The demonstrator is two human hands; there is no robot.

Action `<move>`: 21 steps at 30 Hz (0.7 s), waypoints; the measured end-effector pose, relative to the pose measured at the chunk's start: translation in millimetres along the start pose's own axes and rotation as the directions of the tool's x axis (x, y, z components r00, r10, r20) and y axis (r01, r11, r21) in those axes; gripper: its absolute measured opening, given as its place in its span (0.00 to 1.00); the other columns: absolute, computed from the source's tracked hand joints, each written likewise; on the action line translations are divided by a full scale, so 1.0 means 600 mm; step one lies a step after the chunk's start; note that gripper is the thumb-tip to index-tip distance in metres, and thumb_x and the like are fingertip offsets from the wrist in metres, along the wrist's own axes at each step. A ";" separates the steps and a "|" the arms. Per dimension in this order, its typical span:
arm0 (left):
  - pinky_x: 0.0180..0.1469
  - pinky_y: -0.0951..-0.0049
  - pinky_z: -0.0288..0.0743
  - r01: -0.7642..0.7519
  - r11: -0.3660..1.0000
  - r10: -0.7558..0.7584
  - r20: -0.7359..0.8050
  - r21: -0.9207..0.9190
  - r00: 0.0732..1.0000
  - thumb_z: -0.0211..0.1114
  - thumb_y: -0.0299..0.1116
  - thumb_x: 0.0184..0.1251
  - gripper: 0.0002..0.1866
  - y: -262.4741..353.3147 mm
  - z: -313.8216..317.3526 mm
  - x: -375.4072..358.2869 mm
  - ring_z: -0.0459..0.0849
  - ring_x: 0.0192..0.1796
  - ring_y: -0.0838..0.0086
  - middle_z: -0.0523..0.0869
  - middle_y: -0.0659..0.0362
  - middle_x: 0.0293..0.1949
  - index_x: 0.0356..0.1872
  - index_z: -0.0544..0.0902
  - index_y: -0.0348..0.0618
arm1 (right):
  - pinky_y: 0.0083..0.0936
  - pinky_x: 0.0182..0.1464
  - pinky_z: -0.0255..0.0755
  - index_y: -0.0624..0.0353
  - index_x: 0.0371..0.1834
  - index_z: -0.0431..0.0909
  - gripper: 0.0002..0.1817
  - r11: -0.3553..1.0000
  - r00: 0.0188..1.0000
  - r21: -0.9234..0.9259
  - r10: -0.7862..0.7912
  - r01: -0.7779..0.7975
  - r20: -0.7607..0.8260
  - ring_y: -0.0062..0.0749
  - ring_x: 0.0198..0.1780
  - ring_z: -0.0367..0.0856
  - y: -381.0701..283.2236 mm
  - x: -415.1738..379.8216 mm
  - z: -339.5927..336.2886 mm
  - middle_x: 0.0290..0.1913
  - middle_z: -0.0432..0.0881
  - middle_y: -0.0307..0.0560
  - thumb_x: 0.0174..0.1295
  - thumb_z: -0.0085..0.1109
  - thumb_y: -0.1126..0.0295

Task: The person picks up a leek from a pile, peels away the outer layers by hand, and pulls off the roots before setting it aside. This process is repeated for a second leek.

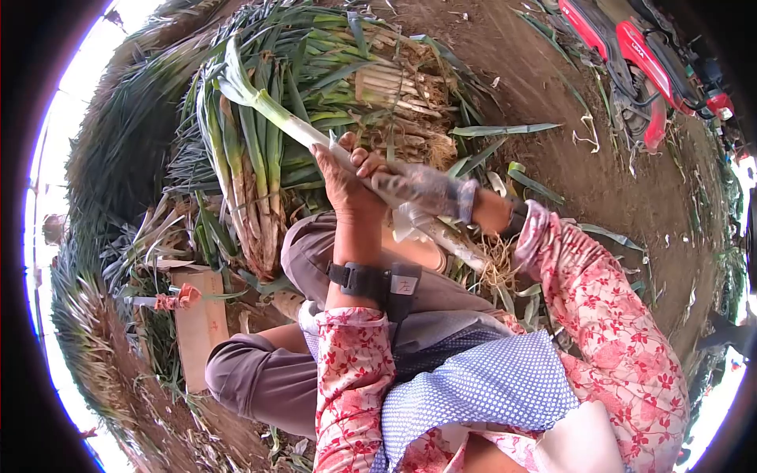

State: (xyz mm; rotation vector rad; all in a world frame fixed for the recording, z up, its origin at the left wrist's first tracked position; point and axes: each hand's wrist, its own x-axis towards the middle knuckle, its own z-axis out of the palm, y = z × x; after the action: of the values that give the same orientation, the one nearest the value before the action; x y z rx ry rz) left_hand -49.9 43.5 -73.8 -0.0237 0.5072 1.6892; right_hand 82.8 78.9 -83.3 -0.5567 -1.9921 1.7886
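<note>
A thick leek (293, 126) lies slanted across my lap. Its green leaf end points to the upper left and its hairy roots to the lower right. My left hand (347, 185), bare, is closed around the white stalk. Just beside it, my right hand (422, 189) wears a dirty, greyish glove and is curled over the same stalk, slightly smeared by motion. A pale, loose strip of peel (406, 225) shows below the gloved hand. Part of the stalk is hidden behind my hands.
Before me lies a large heap of leeks (394, 87), roots facing right. A separate bunch (248, 181) leans near my knee. At the left is a wooden board (201, 327) with a wrapped-handled tool (181, 298). A red machine (650, 67) stands at the upper right.
</note>
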 end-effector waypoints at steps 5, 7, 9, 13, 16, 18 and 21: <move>0.20 0.79 0.59 0.003 0.992 -0.001 0.018 -0.128 1.000 0.44 0.63 0.62 0.28 0.013 -0.027 0.017 0.62 0.16 0.82 0.65 0.69 0.19 0.39 0.73 0.46 | 0.18 0.22 0.70 0.63 0.38 0.75 0.26 0.783 0.897 0.441 0.414 -0.439 0.159 0.21 0.21 0.74 -0.016 -0.060 0.014 0.24 0.76 0.41 0.66 0.40 0.48; 0.19 0.79 0.58 -0.008 0.998 0.005 -0.041 -0.057 0.999 0.46 0.65 0.60 0.28 0.007 -0.027 0.018 0.62 0.16 0.82 0.66 0.68 0.19 0.39 0.72 0.49 | 0.17 0.19 0.68 0.64 0.35 0.74 0.26 0.818 0.898 0.384 0.434 -0.427 0.075 0.21 0.19 0.74 -0.016 -0.089 0.018 0.23 0.75 0.40 0.65 0.40 0.48; 0.19 0.79 0.58 -0.058 0.997 0.064 -0.154 0.046 0.986 0.41 0.62 0.64 0.28 0.007 0.000 0.008 0.61 0.16 0.82 0.65 0.68 0.19 0.39 0.72 0.45 | 0.19 0.22 0.69 0.65 0.42 0.71 0.19 0.946 0.944 -0.034 0.325 -0.323 0.052 0.24 0.22 0.74 -0.017 -0.140 0.001 0.24 0.76 0.40 0.63 0.44 0.56; 0.19 0.80 0.57 -0.181 0.970 0.211 -0.188 0.163 0.959 0.41 0.62 0.65 0.27 0.021 0.002 0.019 0.61 0.16 0.81 0.64 0.66 0.19 0.36 0.71 0.46 | 0.22 0.28 0.70 0.62 0.51 0.72 0.18 0.844 0.919 -0.367 0.379 -0.392 -0.111 0.27 0.26 0.75 -0.016 -0.300 -0.045 0.24 0.77 0.43 0.58 0.48 0.69; 0.19 0.79 0.56 -0.251 0.935 0.308 -0.223 0.250 0.925 0.44 0.65 0.61 0.28 0.029 0.007 0.023 0.61 0.16 0.80 0.64 0.66 0.19 0.36 0.72 0.47 | 0.31 0.36 0.74 0.57 0.45 0.78 0.14 0.574 0.814 -0.579 0.445 -0.580 -0.374 0.37 0.32 0.80 0.015 -0.457 -0.085 0.34 0.81 0.52 0.60 0.44 0.67; 0.20 0.79 0.56 -0.244 0.951 0.277 -0.175 0.188 0.945 0.46 0.66 0.59 0.29 0.022 0.023 0.012 0.61 0.16 0.81 0.65 0.66 0.19 0.36 0.72 0.48 | 0.36 0.47 0.72 0.55 0.46 0.76 0.21 -0.020 0.523 -0.748 0.702 -0.664 -0.483 0.47 0.41 0.78 0.103 -0.608 -0.139 0.39 0.80 0.55 0.62 0.40 0.55; 0.21 0.80 0.56 -0.233 0.959 0.249 -0.089 0.160 0.964 0.51 0.68 0.54 0.30 0.014 0.028 0.007 0.61 0.17 0.81 0.65 0.67 0.19 0.37 0.72 0.49 | 0.39 0.48 0.70 0.60 0.38 0.76 0.21 -0.085 0.405 -0.588 0.646 -0.804 -0.647 0.53 0.43 0.77 0.035 -0.582 -0.103 0.41 0.78 0.60 0.55 0.48 0.52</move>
State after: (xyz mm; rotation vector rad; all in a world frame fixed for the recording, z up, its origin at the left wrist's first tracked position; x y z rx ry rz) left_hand -54.0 52.6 -57.4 0.0574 0.7407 1.8916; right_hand 409.9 -57.4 -109.7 -2.5344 -2.5565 0.6270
